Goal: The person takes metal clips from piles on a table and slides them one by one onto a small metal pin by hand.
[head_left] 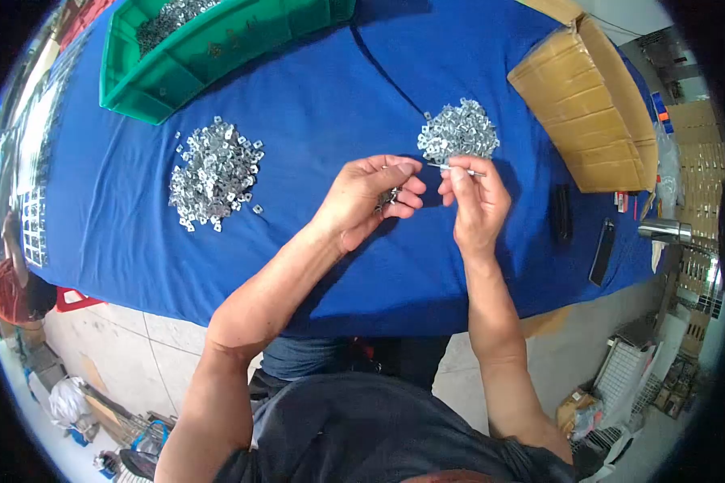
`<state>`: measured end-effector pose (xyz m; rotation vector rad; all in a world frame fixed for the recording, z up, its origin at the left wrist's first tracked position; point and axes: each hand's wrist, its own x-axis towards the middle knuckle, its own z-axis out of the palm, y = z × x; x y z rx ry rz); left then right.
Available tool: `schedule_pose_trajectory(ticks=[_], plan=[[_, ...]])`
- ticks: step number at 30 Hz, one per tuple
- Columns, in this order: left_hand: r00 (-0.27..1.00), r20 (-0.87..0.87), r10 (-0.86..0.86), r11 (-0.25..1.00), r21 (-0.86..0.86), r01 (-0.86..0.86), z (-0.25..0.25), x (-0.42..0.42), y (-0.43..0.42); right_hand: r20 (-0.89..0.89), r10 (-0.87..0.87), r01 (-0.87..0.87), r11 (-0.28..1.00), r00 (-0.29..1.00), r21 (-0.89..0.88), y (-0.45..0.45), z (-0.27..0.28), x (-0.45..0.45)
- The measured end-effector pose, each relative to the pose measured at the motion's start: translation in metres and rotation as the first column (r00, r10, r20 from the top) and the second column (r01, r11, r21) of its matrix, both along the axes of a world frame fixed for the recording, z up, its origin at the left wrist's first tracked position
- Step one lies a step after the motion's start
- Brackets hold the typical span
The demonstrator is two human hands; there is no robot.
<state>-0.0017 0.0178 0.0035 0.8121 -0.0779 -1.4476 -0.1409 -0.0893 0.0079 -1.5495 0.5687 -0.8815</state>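
Observation:
My left hand [370,193] is closed around several small metal clips [388,198], which show between its curled fingers; its thumb and index finger are pressed together. Just to the right, my right hand [480,205] pinches a thin silver rod-like tool [439,166], whose tip points toward my left fingertips. Whether the tip touches a clip is too small to make out. Beyond my right hand lies a heap of small silver metal pieces [461,129] on the blue cloth [322,105]. A second heap of square metal clips [213,173] lies to the left of my hands.
A green plastic bin [225,56] with more metal pieces stands at the back left. At the right are a cardboard box [588,105], a black case-like object [561,213] and a dark flat phone-like object [602,252]. Another person [12,286] is at the far left edge.

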Motion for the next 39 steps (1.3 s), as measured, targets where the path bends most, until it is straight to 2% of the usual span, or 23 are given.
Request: schedule_pose_trajectory(ticks=[2,5,11,17,20,25,32,34,39], plan=[[1.000,0.021,0.010,0.999,0.033,-0.011,0.005,0.002,-0.001,-0.023,0.011,-0.011,1.000,1.000,0.011,0.000,0.000,-0.001],[0.998,-0.036,0.042,0.999,0.028,-0.041,0.006,0.003,-0.002,-0.038,0.020,-0.021,0.999,0.999,-0.033,0.004,0.002,-0.001],[0.994,-0.082,0.066,0.998,0.001,-0.066,0.005,0.003,-0.002,0.011,0.036,-0.036,0.999,0.999,-0.004,0.003,0.003,0.000],[0.995,-0.078,0.068,0.997,-0.036,-0.071,0.000,0.002,-0.003,-0.067,0.031,-0.038,0.995,0.997,-0.097,0.002,0.001,0.002],[0.997,-0.068,0.048,0.998,-0.035,-0.050,0.001,0.003,-0.002,-0.130,0.086,-0.104,0.984,0.988,-0.142,0.000,0.001,0.000],[0.998,0.041,0.043,0.998,0.033,-0.045,0.003,-0.004,-0.003,-0.144,0.010,-0.061,0.931,0.990,-0.361,-0.002,-0.004,-0.001],[0.999,-0.007,0.036,0.999,0.030,-0.036,0.005,-0.003,-0.003,-0.174,0.009,-0.071,0.932,0.985,-0.354,0.000,0.004,0.000],[0.999,0.016,0.031,0.999,0.020,-0.031,0.005,-0.003,-0.003,-0.181,0.023,-0.099,0.900,0.983,-0.425,0.000,0.007,0.002],[0.999,0.028,0.033,0.999,0.025,-0.034,0.004,-0.003,-0.002,-0.185,0.031,-0.116,0.877,0.982,-0.466,0.000,0.005,0.003]])
